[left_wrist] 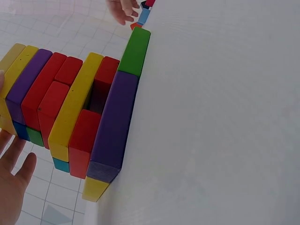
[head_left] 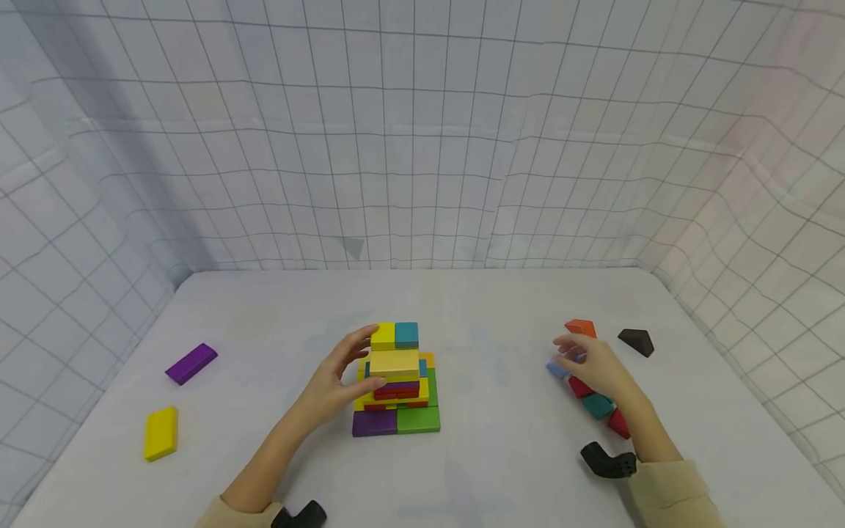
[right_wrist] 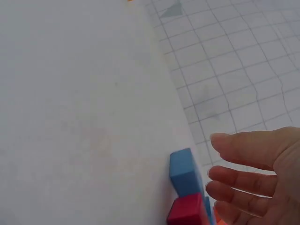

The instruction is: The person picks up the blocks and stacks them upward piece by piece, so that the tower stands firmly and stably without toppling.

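A stacked tower of coloured wooden blocks (head_left: 394, 364) stands mid-table, with a yellow block (head_left: 383, 336) and a blue block (head_left: 406, 335) side by side on top. My left hand (head_left: 333, 378) is around the tower's upper left side, the thumb in front by the cream block (head_left: 394, 364). From the left wrist, the fingers (left_wrist: 13, 152) appear loosely spread right at the upper blocks. My right hand (head_left: 594, 363) hovers empty over loose blocks at the right, fingers loosely bent. Below it are a light blue block (right_wrist: 183, 171) and a red block (right_wrist: 189, 209).
A purple block (head_left: 191, 364) and a yellow block (head_left: 161, 433) lie at the left. On the right are an orange block (head_left: 581, 328), a black block (head_left: 637, 342), a teal block (head_left: 597, 405) and another red block (head_left: 619, 423). Gridded white curtains (head_left: 422, 147) enclose the table's back and sides.
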`<state>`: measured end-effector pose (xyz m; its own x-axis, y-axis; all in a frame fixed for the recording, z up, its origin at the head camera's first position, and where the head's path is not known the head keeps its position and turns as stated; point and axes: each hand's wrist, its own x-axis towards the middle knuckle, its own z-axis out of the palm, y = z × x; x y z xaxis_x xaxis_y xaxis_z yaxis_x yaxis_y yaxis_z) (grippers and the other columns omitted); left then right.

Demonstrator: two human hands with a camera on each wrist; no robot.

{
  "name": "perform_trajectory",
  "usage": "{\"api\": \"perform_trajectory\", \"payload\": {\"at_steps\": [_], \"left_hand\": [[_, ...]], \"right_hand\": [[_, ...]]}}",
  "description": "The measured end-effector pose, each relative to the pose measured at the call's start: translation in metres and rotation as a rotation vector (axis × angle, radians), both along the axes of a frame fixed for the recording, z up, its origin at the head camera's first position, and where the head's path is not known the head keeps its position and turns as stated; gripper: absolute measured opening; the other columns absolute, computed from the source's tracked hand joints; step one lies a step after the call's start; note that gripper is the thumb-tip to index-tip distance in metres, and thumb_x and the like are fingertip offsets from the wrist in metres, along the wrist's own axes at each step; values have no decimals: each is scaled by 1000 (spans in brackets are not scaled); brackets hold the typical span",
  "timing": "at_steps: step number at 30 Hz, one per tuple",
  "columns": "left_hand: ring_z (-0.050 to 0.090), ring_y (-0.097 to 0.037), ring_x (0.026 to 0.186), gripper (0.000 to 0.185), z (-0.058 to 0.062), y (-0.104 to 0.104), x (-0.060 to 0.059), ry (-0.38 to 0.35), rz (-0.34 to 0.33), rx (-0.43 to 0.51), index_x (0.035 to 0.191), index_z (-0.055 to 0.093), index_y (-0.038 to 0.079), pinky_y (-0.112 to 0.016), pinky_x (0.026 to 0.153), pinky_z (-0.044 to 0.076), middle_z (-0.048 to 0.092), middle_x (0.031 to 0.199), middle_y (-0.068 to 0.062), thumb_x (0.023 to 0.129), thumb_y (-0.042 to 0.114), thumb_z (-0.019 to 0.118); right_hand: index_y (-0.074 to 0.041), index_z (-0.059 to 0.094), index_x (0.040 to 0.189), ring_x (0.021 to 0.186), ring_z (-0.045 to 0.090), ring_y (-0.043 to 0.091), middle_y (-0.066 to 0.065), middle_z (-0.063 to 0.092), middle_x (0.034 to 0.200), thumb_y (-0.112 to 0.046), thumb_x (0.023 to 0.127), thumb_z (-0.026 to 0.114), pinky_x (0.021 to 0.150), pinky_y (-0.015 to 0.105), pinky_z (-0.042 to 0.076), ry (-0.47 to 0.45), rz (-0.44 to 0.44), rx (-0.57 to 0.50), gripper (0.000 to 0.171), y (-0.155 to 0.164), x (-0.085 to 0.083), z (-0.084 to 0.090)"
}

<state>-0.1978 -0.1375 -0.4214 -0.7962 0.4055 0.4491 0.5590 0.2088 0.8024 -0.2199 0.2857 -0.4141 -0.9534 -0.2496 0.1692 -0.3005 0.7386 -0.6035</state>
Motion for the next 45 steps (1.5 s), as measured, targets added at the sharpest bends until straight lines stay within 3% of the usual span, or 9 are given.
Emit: {"api": "perform_trajectory", "payload": {"at_steps": [9,14,18,24,29,34,38,45], "left_hand": [[38,-5,120,70,1,1,1,-15,1,1,141,31,13,-15,100,32,35,142,-7,81,3,67],[38,-10,121,70,4,1,3,-27,3,-2,141,31,12,-17,101,33,34,142,-8,82,4,67],[38,-9,122,70,4,0,3,-31,5,-8,141,30,13,-17,101,33,34,143,-8,82,4,67],[38,-7,122,70,2,0,2,-34,9,-8,141,31,14,-19,102,33,35,143,-7,82,5,67],[38,-10,123,71,2,0,1,-24,10,-17,141,30,12,-24,102,35,35,142,-8,81,4,67],[37,-9,124,73,4,-1,1,11,-7,-17,142,28,9,-25,101,36,34,142,-10,80,1,67],[36,-6,125,72,2,-1,0,52,-27,-6,141,29,9,-24,101,36,35,142,-11,81,-1,66],[38,-5,123,70,1,-2,0,55,-38,-1,141,29,9,-22,101,35,36,141,-11,81,-1,65]], "right_hand": [[3,60,103,78,58,21,10,63,89,-7,75,73,67,32,52,-14,-10,69,33,5,10,-11],[1,61,104,83,58,21,8,63,94,-5,77,71,72,35,51,20,7,48,30,-5,8,-7],[-3,63,106,88,58,20,6,63,101,-7,78,71,78,37,51,122,91,-20,29,-32,7,12],[-8,64,108,92,58,15,1,63,106,-7,78,72,79,31,51,268,307,-152,31,-95,12,53],[-7,63,110,97,56,14,3,61,109,-6,79,71,81,26,50,278,492,-190,32,-145,20,79],[-5,64,109,101,54,15,5,59,110,-5,80,69,84,21,49,254,610,-127,30,-181,23,88],[-4,64,108,105,52,16,5,59,111,-8,80,69,87,19,46,329,651,-39,29,-196,21,85],[-7,67,106,105,51,16,1,62,108,-14,80,70,92,30,41,467,665,85,27,-206,16,77]]}}
